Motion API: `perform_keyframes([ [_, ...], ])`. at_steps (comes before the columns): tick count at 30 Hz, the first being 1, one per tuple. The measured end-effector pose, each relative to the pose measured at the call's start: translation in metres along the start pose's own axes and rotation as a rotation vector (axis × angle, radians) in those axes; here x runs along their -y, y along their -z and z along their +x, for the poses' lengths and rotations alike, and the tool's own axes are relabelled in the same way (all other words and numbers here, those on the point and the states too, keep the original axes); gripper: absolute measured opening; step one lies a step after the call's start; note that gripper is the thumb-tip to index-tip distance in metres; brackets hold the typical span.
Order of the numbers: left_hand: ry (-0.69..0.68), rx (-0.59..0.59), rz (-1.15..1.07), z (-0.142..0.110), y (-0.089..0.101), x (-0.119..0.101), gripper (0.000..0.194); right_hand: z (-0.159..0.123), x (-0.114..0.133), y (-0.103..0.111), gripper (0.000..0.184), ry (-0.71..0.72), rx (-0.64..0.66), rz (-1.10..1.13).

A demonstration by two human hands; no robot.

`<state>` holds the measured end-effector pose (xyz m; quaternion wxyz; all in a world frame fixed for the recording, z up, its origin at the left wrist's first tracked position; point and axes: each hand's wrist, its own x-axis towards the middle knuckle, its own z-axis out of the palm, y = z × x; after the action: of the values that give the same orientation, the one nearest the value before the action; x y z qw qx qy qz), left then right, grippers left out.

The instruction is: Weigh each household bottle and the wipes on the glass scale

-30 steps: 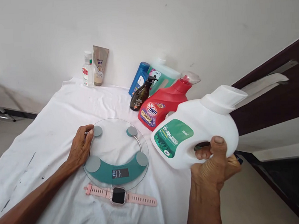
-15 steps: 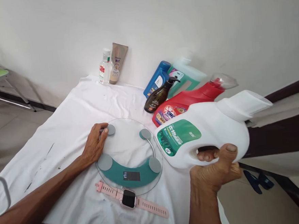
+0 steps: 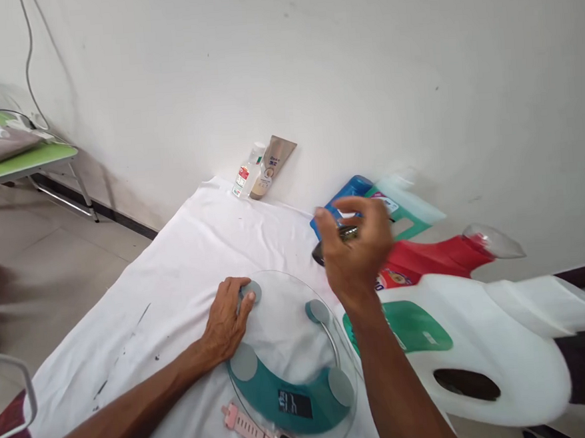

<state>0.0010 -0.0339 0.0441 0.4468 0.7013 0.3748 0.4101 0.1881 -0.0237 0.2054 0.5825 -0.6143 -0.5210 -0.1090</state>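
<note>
My left hand (image 3: 227,320) grips the upper left edge of the round glass bathroom scale (image 3: 291,424), its thumb and index finger around a grey pad. The scale's small display is lit. My right hand (image 3: 357,251) is raised, blurred, with thumb and fingers curved apart and nothing seen between them. Behind it, partly hidden, are a dark brown pump bottle (image 3: 317,253) and a blue bottle (image 3: 355,186). A white laundry bottle (image 3: 513,364) with a green label lies tilted to the right of the scale. A pink-strapped smartwatch (image 3: 252,435) lies below the scale.
A red detergent bottle (image 3: 440,257) and a green translucent jug (image 3: 422,211) lean near the wall. A clear bottle (image 3: 243,179) and a beige tube (image 3: 274,163) stand at the far table edge. A green folding table (image 3: 22,158) is at left.
My right hand has let go of the white laundry bottle and moved left, up to the brown pump bottle. The scale's display has lit up. The view has shifted left and up.
</note>
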Motion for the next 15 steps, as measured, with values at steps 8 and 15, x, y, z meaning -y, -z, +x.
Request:
perform_keyframes([
  [8, 0.056, 0.001, -0.054, -0.003, -0.006, 0.000, 0.033, 0.102, -0.123, -0.172, 0.045, -0.476, 0.084, 0.021],
  [15, 0.083, -0.049, -0.094, -0.005, -0.020, 0.006, 0.036, 0.148, -0.175, -0.231, 0.068, -0.537, 0.050, -0.022],
])
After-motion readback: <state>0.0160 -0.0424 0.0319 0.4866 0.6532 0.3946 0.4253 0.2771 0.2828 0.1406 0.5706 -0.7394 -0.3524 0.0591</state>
